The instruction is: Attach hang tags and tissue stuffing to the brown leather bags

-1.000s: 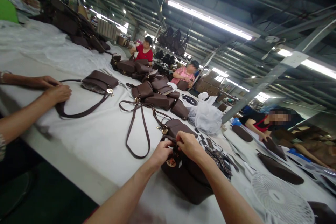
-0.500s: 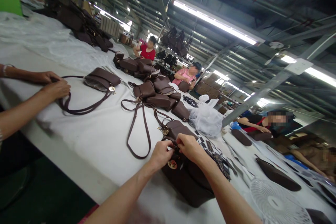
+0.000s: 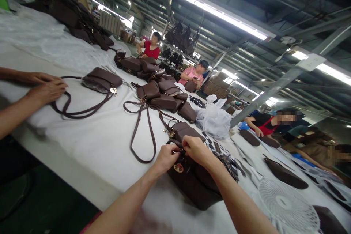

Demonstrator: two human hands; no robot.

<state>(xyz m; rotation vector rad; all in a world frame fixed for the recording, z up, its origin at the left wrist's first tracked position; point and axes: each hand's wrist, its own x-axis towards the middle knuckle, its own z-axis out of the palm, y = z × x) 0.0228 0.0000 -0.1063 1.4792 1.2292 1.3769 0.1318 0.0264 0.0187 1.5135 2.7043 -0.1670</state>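
Observation:
A dark brown bag [image 3: 194,186] lies on the white-covered table [image 3: 109,153] in front of me, a round gold charm [image 3: 178,168] hanging at its near end. My left hand [image 3: 168,156] pinches the bag's strap end beside the charm. Just to its right, my right hand [image 3: 195,149] is closed on the same spot, its fingertips almost meeting the left ones. The small part between the fingertips is mostly hidden. Right behind my hands sits another brown bag [image 3: 186,131] with its own gold charm [image 3: 171,134].
Brown bags [image 3: 164,95] are piled further back, with a looped strap [image 3: 142,131] nearer. A person's hands [image 3: 49,87] at the left are by a bag [image 3: 102,80]. Right of me are clear plastic bags [image 3: 215,119], black-and-white tags [image 3: 219,150] and a white fan [image 3: 287,203].
The view has shifted slightly, so most things sit a little further left. My hands stay pinched at the bag's strap end. The neighbour's fingers at the left have flattened over the strap.

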